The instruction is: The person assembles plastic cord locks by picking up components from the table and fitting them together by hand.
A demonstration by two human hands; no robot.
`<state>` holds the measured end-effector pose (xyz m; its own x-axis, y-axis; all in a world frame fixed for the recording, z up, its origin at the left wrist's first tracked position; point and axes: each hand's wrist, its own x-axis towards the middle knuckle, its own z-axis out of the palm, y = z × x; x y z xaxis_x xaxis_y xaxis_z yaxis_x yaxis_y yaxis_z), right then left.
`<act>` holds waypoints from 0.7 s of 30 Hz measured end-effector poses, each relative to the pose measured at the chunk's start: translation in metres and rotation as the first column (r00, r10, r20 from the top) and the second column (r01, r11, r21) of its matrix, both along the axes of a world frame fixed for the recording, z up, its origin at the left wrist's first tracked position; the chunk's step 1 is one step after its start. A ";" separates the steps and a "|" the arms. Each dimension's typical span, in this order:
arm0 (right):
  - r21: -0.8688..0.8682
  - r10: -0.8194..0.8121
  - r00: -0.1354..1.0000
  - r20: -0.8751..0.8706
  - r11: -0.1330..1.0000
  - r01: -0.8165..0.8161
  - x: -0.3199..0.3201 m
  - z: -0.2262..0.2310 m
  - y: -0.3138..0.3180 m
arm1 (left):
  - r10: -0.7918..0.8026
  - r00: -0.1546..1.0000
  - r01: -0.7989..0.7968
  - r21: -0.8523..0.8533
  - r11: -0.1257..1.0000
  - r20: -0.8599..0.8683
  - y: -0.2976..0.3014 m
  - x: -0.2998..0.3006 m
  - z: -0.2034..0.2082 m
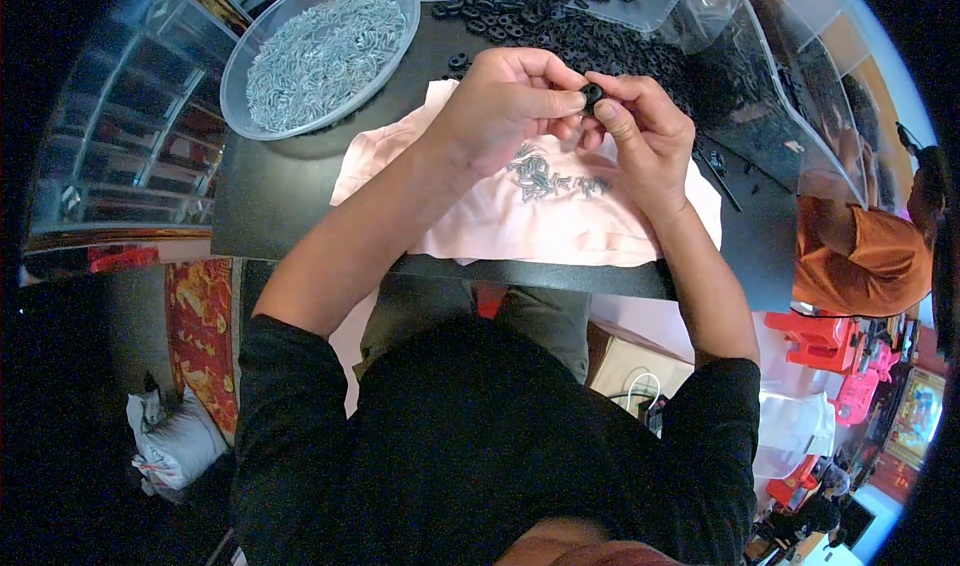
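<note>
Above the pale pink cloth [450,228], both hands meet at a small round black plastic piece [592,93]. My left hand [505,101] pinches it from the left between thumb and forefinger. From the right, the thumb and fingers of my right hand [648,126] close on the same piece. Whether a metal bit sits in it is too small to tell. Just under my hands, a small pile of thin silvery metal pieces [540,176] lies on the cloth.
At the back left stands a round see-through bowl [232,71] full of similar metal pieces. Black plastic pieces [560,26] heap across the back of the dark table [270,206]. A see-through bin [800,116] borders the right side. Beyond it sits a person in orange [850,261].
</note>
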<state>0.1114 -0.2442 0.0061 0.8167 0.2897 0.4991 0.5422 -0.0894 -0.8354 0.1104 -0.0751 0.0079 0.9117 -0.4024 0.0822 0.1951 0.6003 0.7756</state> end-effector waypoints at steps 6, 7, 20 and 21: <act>0.050 0.061 0.994 -0.093 0.997 -0.056 -0.004 0.005 -0.001 | -0.054 0.998 0.049 0.091 0.995 0.046 0.002 0.000 -0.001; 0.051 0.061 0.994 -0.089 0.997 -0.057 -0.005 0.005 0.000 | -0.053 0.997 0.049 0.093 0.995 0.049 0.002 -0.001 -0.001; 0.062 -0.057 0.998 0.034 0.997 0.055 0.004 0.034 -0.014 | 0.112 0.972 -0.177 0.328 0.928 0.208 -0.002 0.011 0.003; 0.047 -0.150 0.982 0.114 0.988 0.145 0.003 0.046 -0.022 | 0.115 0.972 -0.179 0.326 0.928 0.207 0.002 0.011 0.005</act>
